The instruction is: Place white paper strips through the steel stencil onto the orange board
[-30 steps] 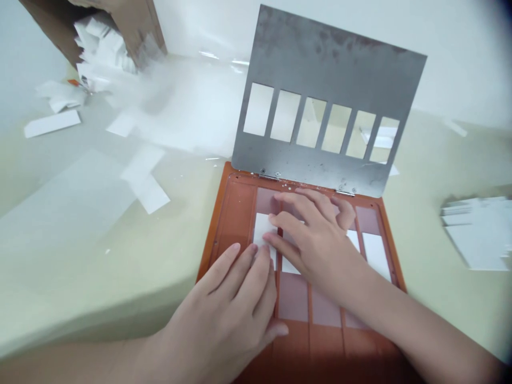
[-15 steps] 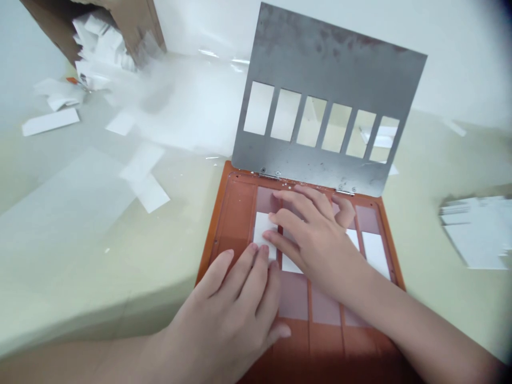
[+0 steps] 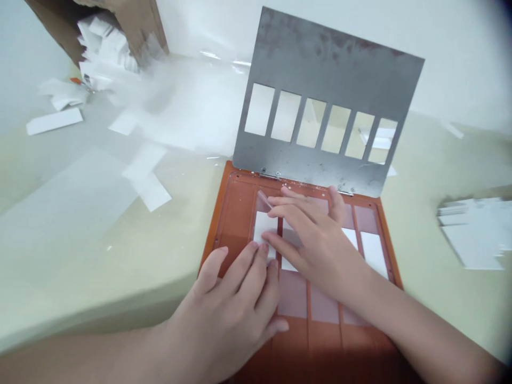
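Note:
An orange-brown tray (image 3: 234,213) with long slots lies at the table's near edge. Its grey metal lid (image 3: 332,69), cut with several rectangular windows, stands hinged upright behind it. My left hand (image 3: 236,298) lies flat on the tray's left side, fingertips touching the bottom of a white slip (image 3: 262,224) in the leftmost slot. My right hand (image 3: 316,240) reaches across the slots with fingers stretched flat on the white slips. At its fingertips a thin clear strip (image 3: 264,199) lifts off the tray. More white slips (image 3: 374,253) lie in the right slots.
A tipped brown cardboard box (image 3: 132,21) at the far left spills white paper pieces (image 3: 100,53). Loose white slips (image 3: 146,184) and clear film lie on the pale green table left of the tray. A stack of white slips (image 3: 476,232) sits at the right.
My right hand's thumb has swung up and its fingers have shifted slightly, and a thin clear strip now lifts at the fingertips. My left hand has barely moved.

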### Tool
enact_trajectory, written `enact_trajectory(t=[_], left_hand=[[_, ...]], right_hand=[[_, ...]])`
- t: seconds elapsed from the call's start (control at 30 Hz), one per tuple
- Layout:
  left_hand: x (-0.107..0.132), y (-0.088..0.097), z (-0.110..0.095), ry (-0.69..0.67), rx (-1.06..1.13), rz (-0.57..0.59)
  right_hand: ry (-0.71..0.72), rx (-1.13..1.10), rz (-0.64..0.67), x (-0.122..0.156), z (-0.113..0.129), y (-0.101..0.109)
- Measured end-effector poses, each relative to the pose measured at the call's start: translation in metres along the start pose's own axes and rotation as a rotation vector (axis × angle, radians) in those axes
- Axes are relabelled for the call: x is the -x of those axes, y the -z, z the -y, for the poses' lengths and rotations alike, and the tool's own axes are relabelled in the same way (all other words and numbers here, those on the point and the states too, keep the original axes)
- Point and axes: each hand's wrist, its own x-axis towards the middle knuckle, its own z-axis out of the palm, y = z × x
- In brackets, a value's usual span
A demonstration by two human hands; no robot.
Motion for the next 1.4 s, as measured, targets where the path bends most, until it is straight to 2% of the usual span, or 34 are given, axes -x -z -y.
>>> enact_trajectory(t=[0.13, 0.27, 0.63, 0.73, 0.97, 1.13, 1.4], left_hand=[[0.0, 0.0, 0.0, 0.01, 0.011, -0.006], [0.0, 0.0, -0.001, 0.007, 0.024, -0.004], [0.0, -0.001, -0.001, -0.001, -0.007, -0.013], [0.001, -0.002, -0.001, 0.001, -0.011, -0.014], [0.002, -0.001, -0.001, -0.01, -0.014, 0.003], [0.004, 0.0, -0.002, -0.007, -0.013, 0.021], [0.003, 0.001, -0.002, -0.005, -0.01, 0.039]], right_hand=[[-0.022, -0.095, -0.014, -0.003, -0.002, -0.001], [-0.014, -0.147, -0.11, -0.008, -0.005, 0.0], [0.019, -0.23, -0.211, -0.011, -0.013, -0.007], [0.077, -0.232, -0.185, -0.011, -0.012, -0.004], [0.175, -0.253, -0.036, -0.002, -0.007, 0.005], [0.228, -0.235, -0.022, 0.0, -0.007, 0.007], [0.227, -0.251, 0.013, 0.0, -0.007, 0.009]])
